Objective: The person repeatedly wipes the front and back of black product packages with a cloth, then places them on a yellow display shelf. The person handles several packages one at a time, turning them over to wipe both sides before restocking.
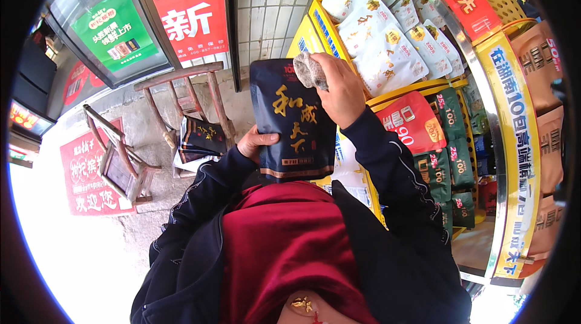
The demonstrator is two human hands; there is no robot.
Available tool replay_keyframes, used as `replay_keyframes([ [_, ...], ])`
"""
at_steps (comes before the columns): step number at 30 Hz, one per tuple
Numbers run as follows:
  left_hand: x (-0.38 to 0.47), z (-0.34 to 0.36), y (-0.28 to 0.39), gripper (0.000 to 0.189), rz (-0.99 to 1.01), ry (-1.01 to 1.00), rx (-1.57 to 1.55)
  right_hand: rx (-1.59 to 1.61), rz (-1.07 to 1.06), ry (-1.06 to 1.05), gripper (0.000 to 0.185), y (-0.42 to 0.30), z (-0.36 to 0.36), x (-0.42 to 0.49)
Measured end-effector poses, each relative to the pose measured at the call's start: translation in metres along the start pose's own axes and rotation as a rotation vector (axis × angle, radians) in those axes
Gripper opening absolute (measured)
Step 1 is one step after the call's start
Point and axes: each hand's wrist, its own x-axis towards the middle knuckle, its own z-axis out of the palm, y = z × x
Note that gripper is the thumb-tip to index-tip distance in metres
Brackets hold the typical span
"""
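My left hand (258,142) grips the left edge of a large black stand-up pouch (290,117) with gold writing, its thumb lying across the front. The pouch is upright before my chest. My right hand (340,90) holds a crumpled grey cloth (310,71) at the pouch's upper right corner; whether the cloth presses on the pouch I cannot tell. Several more black pouches (203,138) lie on a wooden chair (213,92) to the left of my left hand.
A yellow display rack (347,51) at the right holds white pouches (379,47), a red pouch (411,122) and dark green pouches (431,174). A small wooden chair (120,167) stands at the left by a red mat (77,160). A glass door (159,51) is behind.
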Motion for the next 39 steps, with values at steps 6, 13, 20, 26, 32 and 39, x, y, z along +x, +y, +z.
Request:
replay_keyframes([
  [6, -0.001, 0.004, -0.008, 0.067, -0.038, 0.032, -0.048, -0.006, 0.072, 0.008, 0.054, 0.0, -0.006, 0.013],
  [13, 0.009, 0.001, -0.017, 0.069, -0.064, 0.002, -0.193, -0.154, -0.065, -0.212, 0.056, -0.015, 0.007, 0.008],
  [20, 0.007, -0.003, -0.013, 0.064, -0.014, 0.038, -0.308, -0.038, -0.09, -0.343, 0.051, -0.028, 0.003, -0.017],
  [26, 0.001, 0.007, -0.009, 0.055, 0.022, 0.003, -0.026, -0.052, -0.187, -0.34, 0.039, -0.033, 0.008, -0.018],
  [32, 0.002, 0.011, -0.012, 0.058, -0.006, -0.034, 0.046, -0.055, -0.149, -0.291, 0.042, -0.018, 0.014, 0.008],
  [39, 0.01, 0.002, -0.013, 0.07, -0.016, -0.036, -0.332, -0.057, -0.118, -0.212, 0.049, -0.012, 0.005, 0.015],
])
